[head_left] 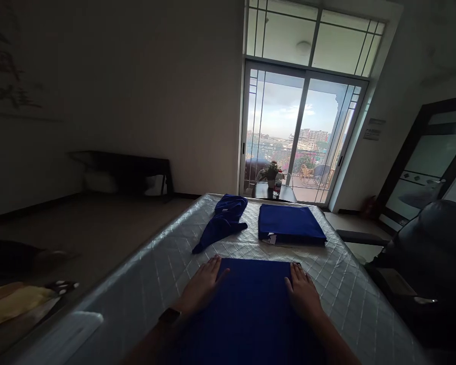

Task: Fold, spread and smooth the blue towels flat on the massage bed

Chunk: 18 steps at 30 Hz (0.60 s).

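A flat blue cloth (256, 309) with straight edges lies in front of me on a quilted mattress (137, 289). On its far left corner rests my left hand (203, 281), fingers stretched out; a dark watch is on that wrist. My right hand (302, 289) lies flat on the far right corner, fingers extended. Beyond my hands, a neatly folded blue cloth (291, 224) sits at the right, a small white tag on its near edge. A crumpled blue cloth (224, 223) lies to its left. The near end of the cloth under my hands runs out of view.
Past the mattress stands a small dark table (264, 191) with a potted plant (272, 172) and a bottle (277, 183), before a glass sliding door (275, 116). A dark chair (433, 248) is close on the right. Yellow fabric (15, 304) shows at lower left.
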Each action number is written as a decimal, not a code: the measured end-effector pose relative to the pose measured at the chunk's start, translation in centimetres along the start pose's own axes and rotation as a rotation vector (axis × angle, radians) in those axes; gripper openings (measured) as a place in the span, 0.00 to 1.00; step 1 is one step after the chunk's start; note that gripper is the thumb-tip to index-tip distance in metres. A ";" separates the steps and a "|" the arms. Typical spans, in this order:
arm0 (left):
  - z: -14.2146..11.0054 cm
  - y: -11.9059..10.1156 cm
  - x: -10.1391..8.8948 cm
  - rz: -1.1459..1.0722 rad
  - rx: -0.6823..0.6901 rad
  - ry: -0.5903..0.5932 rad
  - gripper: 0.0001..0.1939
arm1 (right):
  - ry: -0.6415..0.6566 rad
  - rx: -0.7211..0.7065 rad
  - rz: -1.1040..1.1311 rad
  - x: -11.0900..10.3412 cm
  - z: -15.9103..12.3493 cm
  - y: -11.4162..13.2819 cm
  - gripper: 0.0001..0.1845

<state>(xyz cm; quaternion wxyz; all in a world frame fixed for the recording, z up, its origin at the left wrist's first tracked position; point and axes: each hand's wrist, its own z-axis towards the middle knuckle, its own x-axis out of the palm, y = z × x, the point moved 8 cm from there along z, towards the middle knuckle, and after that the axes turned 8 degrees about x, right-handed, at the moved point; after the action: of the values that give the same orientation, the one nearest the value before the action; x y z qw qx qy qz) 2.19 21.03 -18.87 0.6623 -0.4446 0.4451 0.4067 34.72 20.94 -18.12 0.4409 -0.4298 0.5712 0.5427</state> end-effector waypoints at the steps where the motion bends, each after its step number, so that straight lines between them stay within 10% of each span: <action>1: 0.0 0.1 0.1 0.001 0.000 0.003 0.42 | 0.001 0.000 0.000 0.0 0.1 -0.1 0.37; 12: 0.5 4.8 -2.2 -0.128 -0.083 -0.186 0.32 | -0.172 -0.090 0.062 -1.4 1.4 -1.2 0.34; 18: 1.6 -1.9 -2.1 -0.122 0.124 -0.203 0.32 | -0.124 -0.156 0.111 -1.2 1.5 -1.1 0.35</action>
<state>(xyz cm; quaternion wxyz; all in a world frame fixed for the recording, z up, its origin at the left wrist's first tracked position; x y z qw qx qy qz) 3.73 21.75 -16.14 0.7538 -0.3855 0.3722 0.3803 36.15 22.41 -17.24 0.4100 -0.3961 0.5219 0.6346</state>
